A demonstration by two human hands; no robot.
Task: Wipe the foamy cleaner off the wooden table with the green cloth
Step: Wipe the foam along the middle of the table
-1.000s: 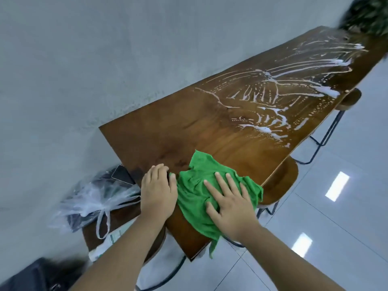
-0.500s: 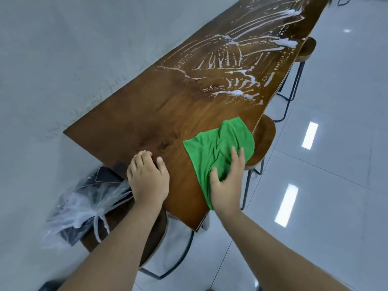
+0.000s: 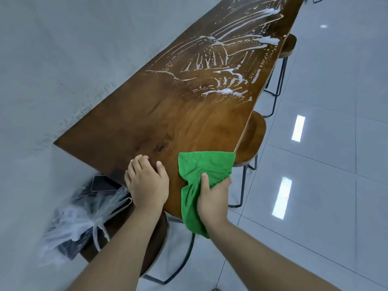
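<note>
A long wooden table (image 3: pixel 168 114) runs away from me along the grey wall. White foamy cleaner (image 3: pixel 226 66) streaks its far half; the near part looks bare and shiny. My right hand (image 3: pixel 213 198) grips the bunched green cloth (image 3: pixel 204 166) at the table's near right corner, part of the cloth lying on the top and part hanging off the edge. My left hand (image 3: pixel 147 181) rests palm down on the near end of the table, just left of the cloth, holding nothing.
Wooden stools with black metal legs stand along the table's right side (image 3: pixel 252 137) and further back (image 3: pixel 288 47). A stool at the near end carries a clear plastic bag (image 3: pixel 84 219) and a dark phone (image 3: pixel 102 183). Glossy tiled floor (image 3: pixel 325 164) lies to the right.
My right hand has gone from lying flat on the spread cloth to gripping it bunched, and has pulled it toward the near right corner and over the edge. My left hand stays planted.
</note>
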